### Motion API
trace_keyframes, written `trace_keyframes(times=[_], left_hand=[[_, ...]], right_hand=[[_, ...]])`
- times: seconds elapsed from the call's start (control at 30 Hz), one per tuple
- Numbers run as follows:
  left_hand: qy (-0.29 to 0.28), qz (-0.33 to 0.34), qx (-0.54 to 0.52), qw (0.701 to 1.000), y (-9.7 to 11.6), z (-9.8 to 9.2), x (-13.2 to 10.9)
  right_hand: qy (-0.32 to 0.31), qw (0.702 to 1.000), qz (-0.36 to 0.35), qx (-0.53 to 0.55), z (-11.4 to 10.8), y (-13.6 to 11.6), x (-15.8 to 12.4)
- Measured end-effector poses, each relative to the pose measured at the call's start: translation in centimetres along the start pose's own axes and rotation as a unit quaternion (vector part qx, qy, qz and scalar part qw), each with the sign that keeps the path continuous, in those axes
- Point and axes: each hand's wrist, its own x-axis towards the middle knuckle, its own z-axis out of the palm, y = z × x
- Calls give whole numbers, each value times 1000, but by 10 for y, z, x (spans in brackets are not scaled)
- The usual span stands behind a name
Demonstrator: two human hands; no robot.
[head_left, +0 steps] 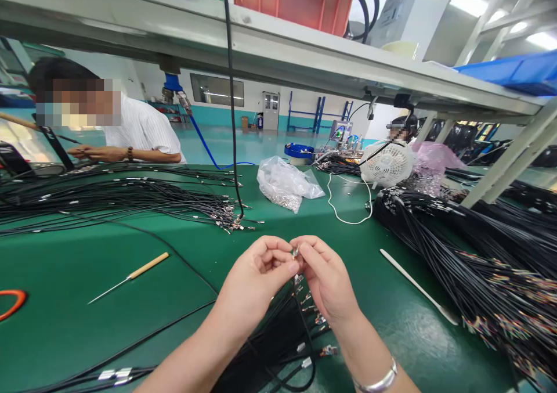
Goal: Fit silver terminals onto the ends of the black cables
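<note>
My left hand (265, 274) and my right hand (327, 274) meet over the green bench, fingertips pinched together. Between them is a small metal connector (296, 252) on a black cable, mostly covered by the fingers. The right wrist wears a silver bangle (379, 379). Beneath my hands lie several black cables (278, 346) with metal ends, some reaching down toward my lap. To the left rests a wooden-handled awl (148, 266). A white flat stick (415, 284) lies to the right.
A cable bundle (187, 198) spreads at left, another bundle (452, 253) at right. Behind my hands sit a plastic bag of small metal parts (282, 187) and a white fan (387, 163). A shelf (278, 44) crosses overhead; a black cord (232, 103) hangs down. A co-worker (143, 127) sits opposite.
</note>
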Motion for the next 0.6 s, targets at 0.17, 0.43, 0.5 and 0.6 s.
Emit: trace_keyframes(times=[0.17,0.43,0.5,0.6], left_hand=[[48,75,153,984,1,5,-8],[63,116,245,961,0,6,-14],[60,116,230,964,-2,5,-12],[51,108,183,976,-4,4,-9]], right_hand=[[6,999,-1,-48,-3,-2,1],[6,1000,7,-15,-3,-1,0],[-2,1000,-3,-20,-3,-1,0],[-13,999,-20,-38,-4,-1,2]])
